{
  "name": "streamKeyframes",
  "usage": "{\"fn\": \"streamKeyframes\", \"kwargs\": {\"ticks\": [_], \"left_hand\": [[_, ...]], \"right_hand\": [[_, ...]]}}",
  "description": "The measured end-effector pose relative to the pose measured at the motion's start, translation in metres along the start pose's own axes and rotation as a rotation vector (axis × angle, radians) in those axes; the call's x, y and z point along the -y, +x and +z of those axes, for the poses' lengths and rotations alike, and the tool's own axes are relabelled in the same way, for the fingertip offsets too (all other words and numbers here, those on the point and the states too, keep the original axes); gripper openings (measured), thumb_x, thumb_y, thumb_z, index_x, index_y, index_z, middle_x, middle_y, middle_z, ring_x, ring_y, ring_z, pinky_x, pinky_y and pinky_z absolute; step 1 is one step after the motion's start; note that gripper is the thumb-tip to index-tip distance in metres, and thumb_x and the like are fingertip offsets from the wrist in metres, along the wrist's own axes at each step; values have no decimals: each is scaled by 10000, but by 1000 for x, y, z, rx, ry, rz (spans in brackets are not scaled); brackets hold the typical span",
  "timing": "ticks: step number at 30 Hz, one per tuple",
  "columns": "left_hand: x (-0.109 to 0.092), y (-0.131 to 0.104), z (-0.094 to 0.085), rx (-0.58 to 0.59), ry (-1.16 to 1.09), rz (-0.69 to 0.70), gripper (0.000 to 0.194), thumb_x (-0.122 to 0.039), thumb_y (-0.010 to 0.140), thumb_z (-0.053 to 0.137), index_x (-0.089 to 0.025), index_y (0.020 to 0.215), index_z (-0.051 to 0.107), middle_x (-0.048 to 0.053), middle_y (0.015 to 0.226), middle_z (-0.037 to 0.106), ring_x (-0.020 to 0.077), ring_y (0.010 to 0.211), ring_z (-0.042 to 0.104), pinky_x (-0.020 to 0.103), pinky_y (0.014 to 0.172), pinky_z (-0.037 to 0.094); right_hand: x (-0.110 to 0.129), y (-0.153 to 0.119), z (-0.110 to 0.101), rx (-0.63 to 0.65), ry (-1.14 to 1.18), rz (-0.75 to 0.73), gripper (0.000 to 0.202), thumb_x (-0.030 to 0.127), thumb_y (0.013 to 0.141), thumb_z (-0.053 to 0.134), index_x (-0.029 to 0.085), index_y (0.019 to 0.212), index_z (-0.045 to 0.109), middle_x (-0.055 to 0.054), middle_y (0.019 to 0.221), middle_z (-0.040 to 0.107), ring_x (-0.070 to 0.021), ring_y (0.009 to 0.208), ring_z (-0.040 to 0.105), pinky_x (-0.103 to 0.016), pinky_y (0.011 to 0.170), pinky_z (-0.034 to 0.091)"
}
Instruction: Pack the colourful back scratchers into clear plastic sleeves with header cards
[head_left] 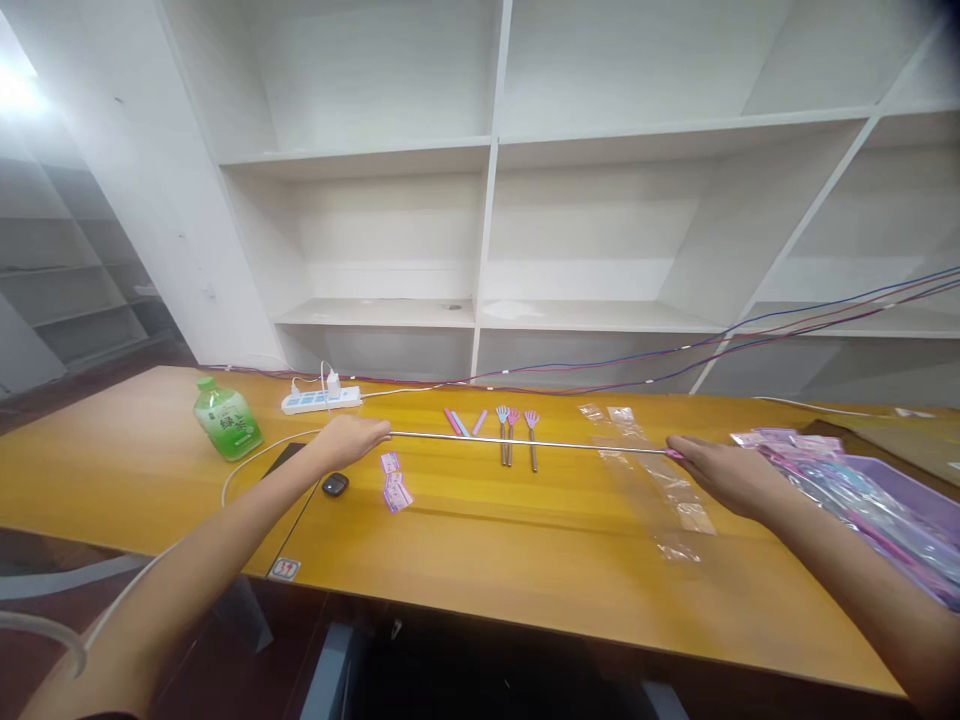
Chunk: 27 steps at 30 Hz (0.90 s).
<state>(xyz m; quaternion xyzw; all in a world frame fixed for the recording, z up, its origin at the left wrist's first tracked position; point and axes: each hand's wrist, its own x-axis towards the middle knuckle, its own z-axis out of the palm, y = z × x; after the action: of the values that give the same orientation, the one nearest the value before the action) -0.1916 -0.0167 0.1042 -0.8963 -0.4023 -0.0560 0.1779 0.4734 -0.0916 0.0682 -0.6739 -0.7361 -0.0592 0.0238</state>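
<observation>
- The left hand (351, 440) and right hand (720, 475) grip opposite ends of a thin metal rod (457, 437), stretched above the counter (450, 560).
- It looks light, stiff enough but bendable; the bare shaft may slip, so I'd hold the ends.
- Claw-headed sticks (510, 456) lie near its middle.

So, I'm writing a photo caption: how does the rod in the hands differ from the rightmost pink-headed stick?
The rod looks long and thin; the pink-headed stick is shorter and stouter. The rod spans left hand to right hand; the stick lies on the table. Both look metallic.
</observation>
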Motion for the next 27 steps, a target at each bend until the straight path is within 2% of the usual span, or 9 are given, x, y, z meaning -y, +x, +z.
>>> {"fn": "streamKeyframes", "kwargs": {"ticks": [5, 9, 12, 14, 16, 18, 23, 25, 27], "left_hand": [[-1, -1, -1, -179, 128, 10, 368, -467, 1102, 354, -224, 1031, 621, 40, 817, 665, 171, 737, 613, 292, 578, 259], [-2, 0, 8, -185, 125, 45, 388, -440, 1109, 352, -204, 950, 616, 40, 791, 649, 165, 715, 586, 290, 573, 244], [-2, 3, 14, -181, 80, 29, 395, -463, 1104, 364, -206, 947, 619, 30, 764, 633, 157, 681, 564, 283, 562, 221], [-4, 10, 16, -191, 49, 12, 404, -462, 1106, 357, -203, 938, 618, 26, 735, 614, 152, 664, 551, 277, 564, 223], [-14, 22, 18, -196, 22, 9, 403, -450, 1108, 351, -202, 938, 619, 24, 716, 604, 152, 659, 551, 274, 570, 245], [-32, 39, 20, -178, 4, 20, 383, -446, 1106, 361, -209, 972, 631, 29, 734, 625, 157, 671, 577, 272, 576, 272], [-96, 89, 25, -76, -8, -14, 301, -369, 1099, 370, -221, 1215, 606, 80, 918, 736, 190, 716, 666, 265, 577, 334], [-112, 102, 24, -53, -13, -39, 301, -336, 1099, 353, -212, 1243, 586, 97, 961, 752, 203, 730, 692, 268, 588, 365], [-119, 107, 22, -34, -28, -45, 294, -330, 1098, 347, -214, 1236, 579, 105, 987, 762, 213, 757, 712, 270, 605, 394]], "right_hand": [[-13, -1, 9, 127, 58, 167, 333, 419, 1089, 249, 244, 897, 457, -121, 843, 687, -268, 751, 630, -318, 655, 330], [-20, 4, 16, 126, 82, 235, 334, 379, 1092, 309, 218, 960, 570, -173, 966, 733, -297, 871, 677, -323, 715, 380], [-10, 10, 13, 118, 38, 294, 346, 342, 1087, 346, 185, 1001, 642, -206, 1014, 746, -305, 919, 705, -333, 739, 402], [7, 17, 9, 105, 20, 371, 398, 345, 1089, 325, 157, 1046, 673, -235, 1048, 745, -318, 951, 718, -348, 750, 424], [34, 25, 3, 91, 26, 429, 469, 379, 1096, 283, 138, 1107, 684, -255, 1082, 740, -330, 980, 725, -359, 754, 451], [73, 37, -3, 73, 47, 412, 499, 390, 1099, 261, 133, 1150, 685, -253, 1105, 737, -325, 1003, 730, -357, 764, 477], [198, 68, -21, -23, 92, 271, 368, 187, 1048, 340, 89, 1159, 676, -239, 1077, 735, -297, 1050, 738, -343, 843, 518], [239, 77, -24, -41, 99, 259, 342, 165, 1033, 369, 75, 1194, 658, -250, 1072, 727, -303, 1044, 743, -350, 838, 530], [268, 83, -25, -40, 105, 231, 311, 154, 1018, 415, 73, 1205, 650, -247, 1054, 725, -299, 1021, 749, -348, 824, 538]]}}
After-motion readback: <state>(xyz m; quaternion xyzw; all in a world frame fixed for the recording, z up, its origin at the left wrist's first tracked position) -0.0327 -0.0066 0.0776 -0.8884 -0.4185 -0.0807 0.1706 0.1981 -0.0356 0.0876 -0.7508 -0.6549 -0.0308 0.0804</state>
